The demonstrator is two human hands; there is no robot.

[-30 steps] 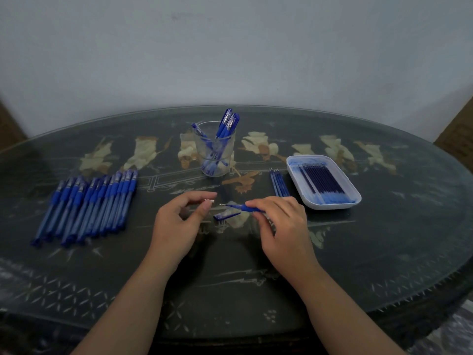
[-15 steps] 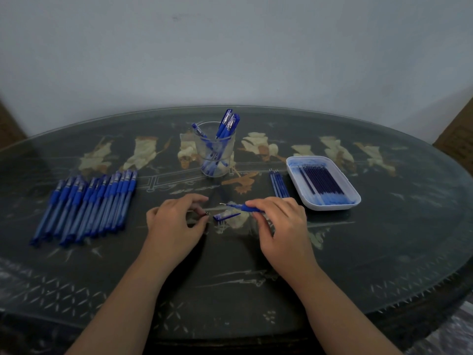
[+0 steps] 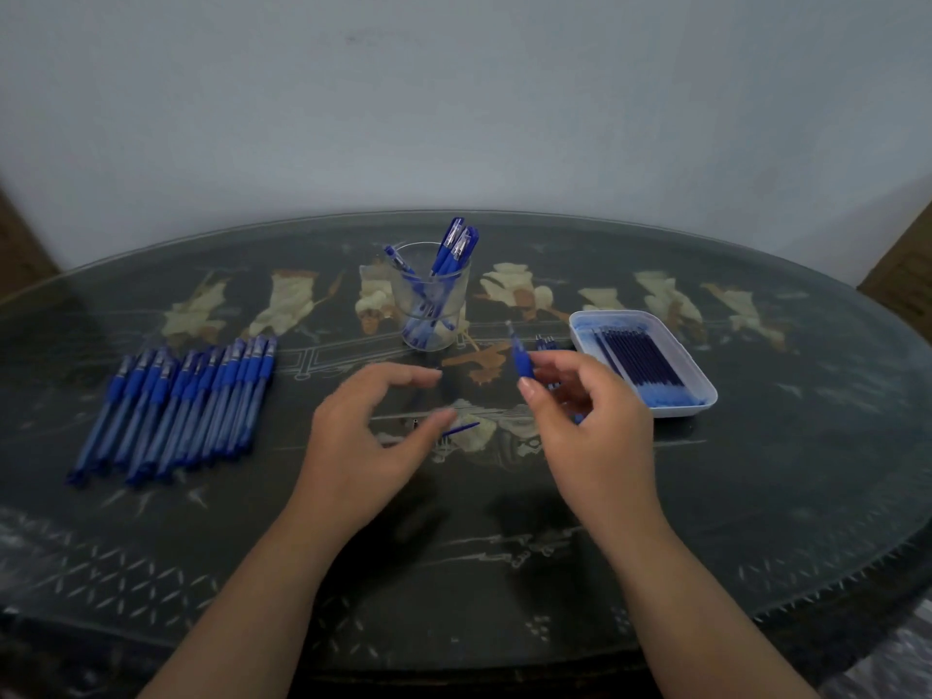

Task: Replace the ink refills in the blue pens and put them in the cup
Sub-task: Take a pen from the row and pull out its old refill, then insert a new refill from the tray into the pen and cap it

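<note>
My right hand pinches a blue pen and holds it up, tip pointing away from me. My left hand hovers over the table with relaxed, spread fingers and holds nothing. A blue pen cap lies on the table between my hands, and a tiny metal piece lies by my left fingers. A clear cup with several blue pens stands behind them. A row of several blue pens lies at the left. A white tray of dark blue refills sits at the right.
The table is a dark oval with a glass top and pale inlaid figures. A few loose refills lie between the cup and the tray, partly behind my right hand. A plain wall rises behind the table.
My right hand has lifted the pen off the table and turned it upright. My left hand has opened and let go of the small piece, which now lies on the table.
</note>
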